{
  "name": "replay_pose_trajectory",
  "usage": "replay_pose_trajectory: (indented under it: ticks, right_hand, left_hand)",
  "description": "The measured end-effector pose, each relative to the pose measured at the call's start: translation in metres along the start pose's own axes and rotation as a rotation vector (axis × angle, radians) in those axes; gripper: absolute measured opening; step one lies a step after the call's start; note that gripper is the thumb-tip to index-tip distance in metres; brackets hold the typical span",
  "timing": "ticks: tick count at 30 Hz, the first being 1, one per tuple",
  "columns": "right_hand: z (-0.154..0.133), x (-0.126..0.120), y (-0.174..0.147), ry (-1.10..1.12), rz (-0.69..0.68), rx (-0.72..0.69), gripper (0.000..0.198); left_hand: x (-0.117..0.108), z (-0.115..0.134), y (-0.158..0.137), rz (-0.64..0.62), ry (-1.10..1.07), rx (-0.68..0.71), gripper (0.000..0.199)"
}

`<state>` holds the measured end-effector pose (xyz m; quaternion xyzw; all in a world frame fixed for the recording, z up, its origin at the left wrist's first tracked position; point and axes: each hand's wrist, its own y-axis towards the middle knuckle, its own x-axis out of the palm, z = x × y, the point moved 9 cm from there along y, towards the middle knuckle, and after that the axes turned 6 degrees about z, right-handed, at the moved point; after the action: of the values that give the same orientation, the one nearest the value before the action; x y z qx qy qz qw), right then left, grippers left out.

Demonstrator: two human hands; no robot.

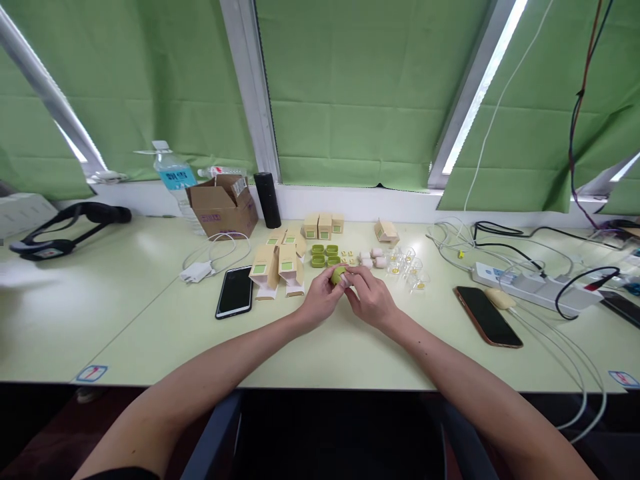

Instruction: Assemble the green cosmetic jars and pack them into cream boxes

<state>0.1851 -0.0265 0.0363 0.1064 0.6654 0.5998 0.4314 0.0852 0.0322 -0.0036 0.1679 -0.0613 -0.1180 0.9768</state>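
Observation:
My left hand point(323, 293) is closed around a small rounded green container point(339, 274) above the middle of the table. Against its right side, my right hand point(370, 293) pinches a small pale piece point(345, 281), partly covered by the fingers. Just behind the hands sit several green square cups point(318, 261). Beside them lie small yellow-and-white pieces point(349, 257), several pale pink cylinders point(381, 262) and clear plastic covers point(417, 267) with yellow bits. Open cream cartons point(289, 261) stand left of my hands.
Closed cream boxes point(325, 225) and a lone carton point(387, 231) stand farther back. A black phone point(235, 292) lies left, another phone point(487, 316) right near a power strip point(535, 288) with cables. A cardboard box point(223, 207), black cylinder point(267, 200) and water bottle point(176, 179) line the back.

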Motion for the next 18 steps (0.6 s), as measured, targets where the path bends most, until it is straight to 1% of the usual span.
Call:
replay_pose_trajectory:
  ticks: [6,11,15,17,18]
  right_hand:
    - [0.0002,0.0010,-0.0007,-0.040,-0.009,0.012,0.017]
    - [0.0000,-0.0019,-0.0003,-0.016,0.032,0.007,0.016]
    - [0.0025,-0.0014,-0.0005,0.053,0.054,0.047,0.028]
    - [0.0025,0.0000,-0.0011,0.083,0.052,0.065,0.037]
    - [0.0017,0.0006,-0.0014,0.092,0.052,0.066,0.041]
  left_hand:
    - [-0.0010,0.0005,-0.0002,0.027,0.035,0.041,0.049]
    - [-0.0006,-0.0063,0.0006,-0.019,0.002,-0.018,0.052]
    - [0.0059,-0.0064,-0.0020,-0.126,-0.105,-0.064,0.061]
    - [0.0085,-0.0056,-0.0028,-0.146,-0.156,-0.076,0.066]
    - [0.0085,-0.0063,-0.0026,-0.138,-0.163,-0.086,0.066]
